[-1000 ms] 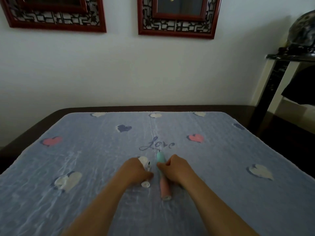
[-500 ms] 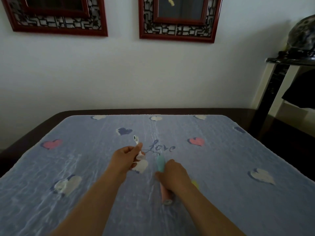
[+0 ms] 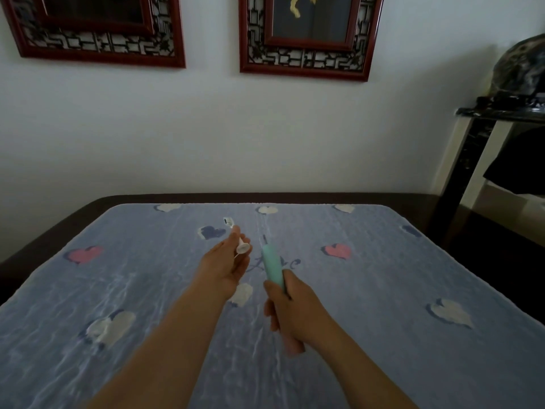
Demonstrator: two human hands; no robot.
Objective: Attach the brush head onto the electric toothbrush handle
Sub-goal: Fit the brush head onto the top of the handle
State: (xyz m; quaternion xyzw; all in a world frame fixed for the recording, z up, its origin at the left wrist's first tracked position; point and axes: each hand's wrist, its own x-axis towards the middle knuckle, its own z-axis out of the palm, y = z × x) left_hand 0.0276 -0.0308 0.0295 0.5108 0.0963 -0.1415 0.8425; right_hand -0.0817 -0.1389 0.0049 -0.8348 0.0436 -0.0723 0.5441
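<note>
My left hand (image 3: 225,265) holds a small white brush head (image 3: 236,236) between fingers and thumb, bristle end pointing up and away, open socket end toward the handle. My right hand (image 3: 290,308) is wrapped around the electric toothbrush handle (image 3: 272,268), which is mint green at the top and pink at the bottom end below my fist. A thin metal shaft sticks out of the handle's top. The brush head and the handle are apart, a short gap between them, both raised above the cloth.
A blue cloth with hearts (image 3: 383,290) covers a dark table (image 3: 59,219) against a white wall. Two red-framed pictures (image 3: 306,36) hang above. A dark stand with a white frame (image 3: 486,143) is at the right.
Both hands lifted off the cloth. My left hand raised the brush head and my right hand picked the handle up from the table, tilting its top up toward the head.
</note>
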